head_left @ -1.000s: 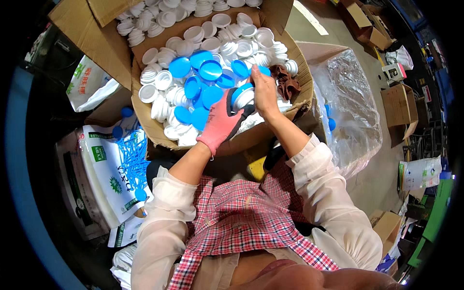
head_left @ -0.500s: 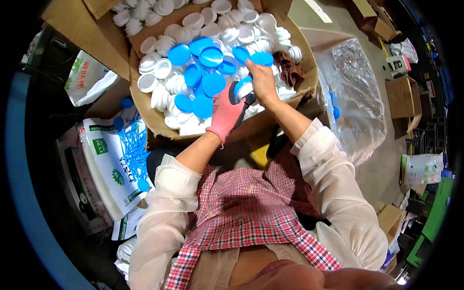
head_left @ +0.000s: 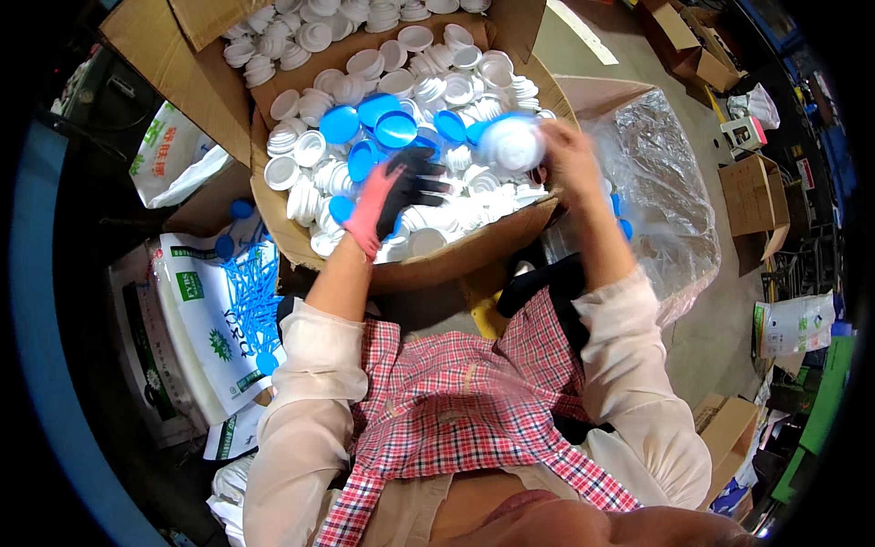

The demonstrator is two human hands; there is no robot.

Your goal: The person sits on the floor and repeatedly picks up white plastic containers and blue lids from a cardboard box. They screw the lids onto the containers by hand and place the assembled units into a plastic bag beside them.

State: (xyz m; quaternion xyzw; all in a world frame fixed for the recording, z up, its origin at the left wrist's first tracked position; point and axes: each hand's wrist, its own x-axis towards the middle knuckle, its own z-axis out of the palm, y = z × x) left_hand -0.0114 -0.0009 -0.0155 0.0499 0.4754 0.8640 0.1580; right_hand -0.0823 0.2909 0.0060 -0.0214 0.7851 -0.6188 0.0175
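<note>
In my right hand [head_left: 570,159] is a round white lid [head_left: 512,146] with blue at its rim, gripped by one edge and blurred by motion. It hangs over the right part of a cardboard box [head_left: 428,272]. My left hand [head_left: 396,196], in a pink glove with black fingers, hovers palm down with its fingers stretched out. Below it are blue round lids [head_left: 363,159], partly covered by the hand. Stacks of white lids [head_left: 365,64] fill the box around the blue ones.
Right of the box stands a carton lined with clear plastic [head_left: 661,173], some blue pieces inside. To the left, thin blue sticks [head_left: 253,292] lie on a white printed bag [head_left: 196,314]. Brown cartons [head_left: 756,196] stand farther right on the floor.
My hands have moved apart: the right went right with the lid, out of the left's grasp. My left hand shifted left and its fingers opened. Fewer blue lids show near it.
</note>
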